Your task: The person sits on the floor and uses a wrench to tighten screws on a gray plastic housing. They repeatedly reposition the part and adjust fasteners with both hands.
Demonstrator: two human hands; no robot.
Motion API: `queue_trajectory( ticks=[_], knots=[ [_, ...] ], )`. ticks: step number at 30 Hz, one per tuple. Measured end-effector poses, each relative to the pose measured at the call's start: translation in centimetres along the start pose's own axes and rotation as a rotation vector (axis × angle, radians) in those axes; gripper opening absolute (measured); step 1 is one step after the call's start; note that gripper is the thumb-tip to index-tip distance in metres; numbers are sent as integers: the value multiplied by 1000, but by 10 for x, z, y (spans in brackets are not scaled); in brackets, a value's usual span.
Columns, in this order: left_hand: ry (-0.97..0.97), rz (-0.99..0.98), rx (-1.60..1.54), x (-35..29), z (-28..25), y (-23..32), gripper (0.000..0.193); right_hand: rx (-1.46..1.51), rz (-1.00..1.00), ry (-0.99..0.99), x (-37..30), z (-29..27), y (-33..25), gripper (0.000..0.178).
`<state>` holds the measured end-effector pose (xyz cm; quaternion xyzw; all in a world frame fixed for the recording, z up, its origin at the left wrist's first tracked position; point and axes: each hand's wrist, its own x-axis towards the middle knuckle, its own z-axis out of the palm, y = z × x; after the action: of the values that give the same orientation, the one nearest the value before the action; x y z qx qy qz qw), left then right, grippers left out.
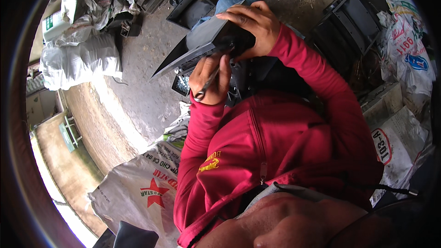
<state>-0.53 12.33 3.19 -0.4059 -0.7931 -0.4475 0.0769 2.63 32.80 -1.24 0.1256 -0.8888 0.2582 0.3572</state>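
Plainly, the left hand (210, 80) is curled tight, a steel wrench (205, 88) gripped between its thumb and fingers, with the ring end left protruding toward the wrist. To its right, the right hand (261, 28) is arched over the near end of a black sheet-metal housing (202, 34), which is clasped between fingers and thumb.

At far left, a white plastic jug (57, 27) is partly covered by plastic sheeting (78, 59). Just beside the left wrist, a small dark bin (180, 93) is stocked with silvery fasteners (183, 82); beyond, a rectangular dark tray (190, 9) is set on the concrete floor (138, 59). At far right, the contents of a white printed sack (406, 41) are hidden.

The housing is held tilted, just beyond the left hand, where the wrench's working end is hidden.
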Motion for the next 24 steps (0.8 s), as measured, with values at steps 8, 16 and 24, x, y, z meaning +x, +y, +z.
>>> queue_trajectory(
  ticks=[8, 16, 24],
  knots=[
    [-89, 134, 239, 11, 6, 21, 23, -8, 8, 15, 0, 2, -1, 96],
    [-78, -565, -640, -14, 3, -24, 35, 14, 1, 14, -8, 3, 5, 105],
    [33, -277, -366, -14, 2, -9, 22, 11, 35, -10, -8, 2, 3, 97]
  ],
)
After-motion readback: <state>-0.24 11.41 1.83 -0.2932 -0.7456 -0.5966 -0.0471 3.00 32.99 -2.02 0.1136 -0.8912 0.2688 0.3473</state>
